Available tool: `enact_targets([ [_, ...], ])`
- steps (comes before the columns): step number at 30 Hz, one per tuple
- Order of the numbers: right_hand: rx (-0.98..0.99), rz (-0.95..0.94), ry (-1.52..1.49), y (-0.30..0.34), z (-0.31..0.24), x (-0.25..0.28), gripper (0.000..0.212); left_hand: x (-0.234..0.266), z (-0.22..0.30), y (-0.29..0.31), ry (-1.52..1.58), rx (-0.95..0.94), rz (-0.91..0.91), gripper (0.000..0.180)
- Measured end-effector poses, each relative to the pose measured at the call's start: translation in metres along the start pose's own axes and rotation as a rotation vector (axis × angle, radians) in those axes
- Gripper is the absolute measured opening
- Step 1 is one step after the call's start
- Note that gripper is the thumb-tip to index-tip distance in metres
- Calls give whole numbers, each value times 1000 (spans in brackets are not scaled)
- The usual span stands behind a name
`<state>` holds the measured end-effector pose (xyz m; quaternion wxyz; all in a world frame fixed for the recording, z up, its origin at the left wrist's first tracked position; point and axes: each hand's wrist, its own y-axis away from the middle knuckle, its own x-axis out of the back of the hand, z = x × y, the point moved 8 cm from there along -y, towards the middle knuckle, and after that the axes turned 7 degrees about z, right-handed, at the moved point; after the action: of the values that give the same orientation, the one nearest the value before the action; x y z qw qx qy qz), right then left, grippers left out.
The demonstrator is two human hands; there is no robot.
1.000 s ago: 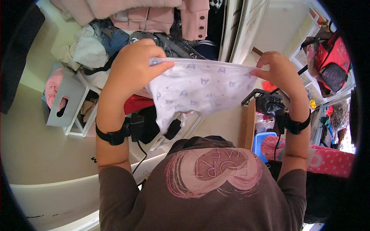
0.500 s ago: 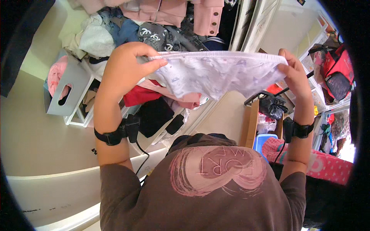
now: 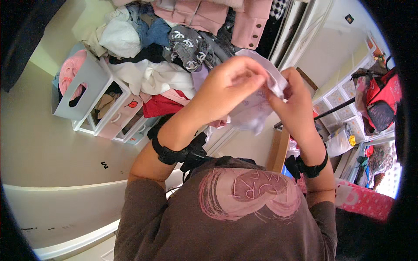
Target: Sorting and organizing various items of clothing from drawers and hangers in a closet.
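Between my two hands, raised in front of my chest, hangs a pair of thin white underpants [image 3: 252, 112] with a pale purple print and a gathered elastic waistband. My left hand [image 3: 237, 80] is closed, its thumb and curled fingers meeting at the waistband. Close beside it, my right hand [image 3: 298, 98] pinches the bunched band between thumb and fingers. The cloth drops in loose folds below, partly hidden behind my left wrist. Each forearm wears a black strap with a small device.
Heaped clothes [image 3: 152, 78] fill the far side, with pink jackets [image 3: 191, 15] on top. At left, a grey bin [image 3: 87, 93] stands on a white drawer unit [image 3: 115, 124]. An open cardboard box [image 3: 278, 150] sits on the right, with a red bag [image 3: 383, 102] beyond.
My hands have come together from wide apart, the left moving right and the right moving left. The stretched underpants are now slack and folded between them.
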<state>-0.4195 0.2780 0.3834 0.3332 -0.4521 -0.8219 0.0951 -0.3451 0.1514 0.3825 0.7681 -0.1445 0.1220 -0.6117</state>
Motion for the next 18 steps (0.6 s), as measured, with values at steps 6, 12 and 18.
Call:
enact_targets([
  [6, 26, 8, -271, -9, 26, 10, 25, 43, -68, -5, -90, 36, 173, 60],
  [12, -420, -99, -304, 9, 111, -12, 53, 67, -131, 1, -354, 288, 250, 46],
  [18, -504, -213, -999, 27, 101, -55, 68, 73, -136, 31, -26, 247, 406, 51],
])
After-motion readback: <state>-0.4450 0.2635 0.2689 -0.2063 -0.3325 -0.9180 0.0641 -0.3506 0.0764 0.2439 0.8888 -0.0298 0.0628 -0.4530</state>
